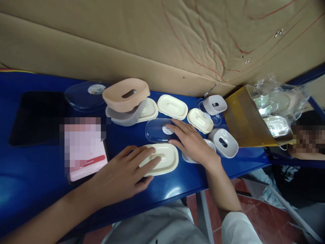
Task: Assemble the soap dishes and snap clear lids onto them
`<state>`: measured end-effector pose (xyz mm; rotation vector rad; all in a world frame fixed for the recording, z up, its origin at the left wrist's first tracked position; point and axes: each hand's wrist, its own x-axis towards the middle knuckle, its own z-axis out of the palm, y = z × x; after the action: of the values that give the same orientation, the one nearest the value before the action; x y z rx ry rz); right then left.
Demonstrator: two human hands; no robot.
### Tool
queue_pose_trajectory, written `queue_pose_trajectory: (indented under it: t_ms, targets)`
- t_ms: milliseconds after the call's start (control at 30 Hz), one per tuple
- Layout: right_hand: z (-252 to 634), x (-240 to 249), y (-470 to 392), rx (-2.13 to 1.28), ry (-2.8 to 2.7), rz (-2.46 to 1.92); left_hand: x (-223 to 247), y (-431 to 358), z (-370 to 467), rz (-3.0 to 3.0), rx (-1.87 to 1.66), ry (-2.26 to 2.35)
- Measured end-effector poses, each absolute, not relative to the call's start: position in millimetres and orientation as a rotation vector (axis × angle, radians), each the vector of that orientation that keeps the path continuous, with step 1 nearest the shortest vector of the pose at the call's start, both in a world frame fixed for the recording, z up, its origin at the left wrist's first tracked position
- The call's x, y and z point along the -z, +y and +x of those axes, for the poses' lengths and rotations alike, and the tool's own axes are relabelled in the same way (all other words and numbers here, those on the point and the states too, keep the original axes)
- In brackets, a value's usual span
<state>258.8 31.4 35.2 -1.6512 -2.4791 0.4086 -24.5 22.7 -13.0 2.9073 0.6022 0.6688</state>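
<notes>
Left hand (pixel 134 167) spread loosely over cream tray (pixel 169 157), right hand (pixel 191 140) half-open on clear cover (pixel 155 128) at its twelve o'clock!
Positioning, seemingly; right's grip unclear; lifting needs fingertips underneath.

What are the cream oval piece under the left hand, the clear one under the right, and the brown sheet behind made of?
Cream oval piece: probably moulded plastic, smooth, slightly shiny, with an even colour and rounded rim.
Clear oval piece: likely glossy plastic, see-through with bright edges; possibly glass.
Brown sheet: seemingly matte cardboard, creased and folded.
</notes>
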Motion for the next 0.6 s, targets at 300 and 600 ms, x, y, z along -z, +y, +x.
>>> queue_pose_trajectory:
  t_ms: [300, 600]
  targets:
    - [271, -33, 29, -0.513, -2.459, -1.595, 8, 27, -27, 2.914, -0.615, 0.585]
    - [266, -28, 34, -0.512, -2.437, -1.621, 10, 30, -34, 2.953, -0.603, 0.561]
